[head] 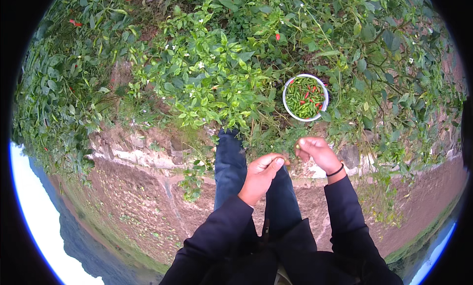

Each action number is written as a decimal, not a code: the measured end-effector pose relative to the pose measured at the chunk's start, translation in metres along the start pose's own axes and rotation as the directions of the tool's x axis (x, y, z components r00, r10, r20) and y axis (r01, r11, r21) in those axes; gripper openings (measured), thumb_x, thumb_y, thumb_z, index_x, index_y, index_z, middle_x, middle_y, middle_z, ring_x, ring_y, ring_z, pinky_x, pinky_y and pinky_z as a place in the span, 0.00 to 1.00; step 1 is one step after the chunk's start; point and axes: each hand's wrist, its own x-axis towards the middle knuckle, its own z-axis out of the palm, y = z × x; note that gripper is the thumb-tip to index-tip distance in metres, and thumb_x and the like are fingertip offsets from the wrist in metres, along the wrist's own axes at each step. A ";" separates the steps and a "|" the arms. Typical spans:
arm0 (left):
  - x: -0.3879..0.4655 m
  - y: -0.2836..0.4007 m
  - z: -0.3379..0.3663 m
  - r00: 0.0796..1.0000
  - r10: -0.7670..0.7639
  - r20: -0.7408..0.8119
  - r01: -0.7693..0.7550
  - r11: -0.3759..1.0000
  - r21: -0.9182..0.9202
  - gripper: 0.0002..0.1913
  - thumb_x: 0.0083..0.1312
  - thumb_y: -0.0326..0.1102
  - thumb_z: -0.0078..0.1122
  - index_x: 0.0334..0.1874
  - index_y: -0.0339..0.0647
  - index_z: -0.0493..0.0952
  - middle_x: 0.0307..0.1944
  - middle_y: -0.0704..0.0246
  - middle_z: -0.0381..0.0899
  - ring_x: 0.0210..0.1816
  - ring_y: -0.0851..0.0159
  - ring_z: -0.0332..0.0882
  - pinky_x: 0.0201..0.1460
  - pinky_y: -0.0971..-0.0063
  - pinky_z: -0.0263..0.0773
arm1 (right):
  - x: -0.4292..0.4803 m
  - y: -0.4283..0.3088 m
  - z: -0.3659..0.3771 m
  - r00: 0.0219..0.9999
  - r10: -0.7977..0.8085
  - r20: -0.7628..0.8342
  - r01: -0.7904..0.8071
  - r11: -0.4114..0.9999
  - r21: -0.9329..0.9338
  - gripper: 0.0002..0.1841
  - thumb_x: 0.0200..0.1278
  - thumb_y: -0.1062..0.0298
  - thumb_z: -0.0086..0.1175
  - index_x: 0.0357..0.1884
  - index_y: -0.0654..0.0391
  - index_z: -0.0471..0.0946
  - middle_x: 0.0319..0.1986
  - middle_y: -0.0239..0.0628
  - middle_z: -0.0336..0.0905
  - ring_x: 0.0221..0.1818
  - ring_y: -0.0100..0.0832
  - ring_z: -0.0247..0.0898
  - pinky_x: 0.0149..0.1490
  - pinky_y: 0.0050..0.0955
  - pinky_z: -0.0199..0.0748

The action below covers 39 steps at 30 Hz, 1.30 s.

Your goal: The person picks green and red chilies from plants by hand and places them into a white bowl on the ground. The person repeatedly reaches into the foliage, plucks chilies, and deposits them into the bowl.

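My left hand (261, 174) is in front of my legs, its thumb and index finger pressed together; whether something small is pinched there I cannot tell. To its right, my right hand (316, 152), with a dark band at the wrist, has its fingers curled around a small pale green thing (298, 146), perhaps a chili pepper. Just beyond the right hand stands a round white-rimmed bucket (326, 103) holding many green chili peppers (301, 95) and several red ones. Leafy chili plants (221, 74) with small white flowers grow left of the bucket.
More chili plants (391, 74) spread to the right, and others with red peppers (75, 23) to the far left. Stones and a pale ledge (144, 158) run across under the plants, with bare brown soil (129, 200) below. A grey stone (349, 155) lies beside my right wrist.
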 end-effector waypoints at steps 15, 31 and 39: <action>-0.013 -0.002 -0.056 0.882 0.443 -0.163 -0.192 0.652 0.734 0.03 0.64 0.27 0.51 0.38 0.38 0.75 0.39 0.60 0.76 0.41 0.52 0.73 0.46 0.63 0.67 | 0.048 0.014 0.157 0.969 0.233 -0.083 -0.100 0.676 0.730 0.26 0.75 0.51 0.37 0.56 0.68 0.70 0.50 0.44 0.76 0.56 0.37 0.70 0.61 0.35 0.68; -0.008 0.145 -0.104 0.657 0.667 -0.352 -0.502 0.735 0.456 0.06 0.66 0.22 0.51 0.41 0.29 0.76 0.40 0.63 0.78 0.43 0.66 0.76 0.50 0.76 0.70 | 0.080 -0.139 0.129 0.666 -0.465 -0.583 0.347 0.885 -0.310 0.13 0.70 0.64 0.50 0.30 0.62 0.77 0.18 0.25 0.66 0.17 0.18 0.55 0.24 0.20 0.56; 0.079 0.154 -0.147 0.843 0.268 -0.466 -0.285 0.958 0.035 0.09 0.69 0.27 0.52 0.47 0.34 0.79 0.39 0.68 0.81 0.39 0.74 0.77 0.44 0.80 0.71 | 0.205 -0.152 0.167 0.759 -0.583 -0.291 -0.215 0.198 -0.957 0.15 0.56 0.56 0.62 0.23 0.57 0.78 0.22 0.42 0.76 0.25 0.45 0.75 0.28 0.40 0.70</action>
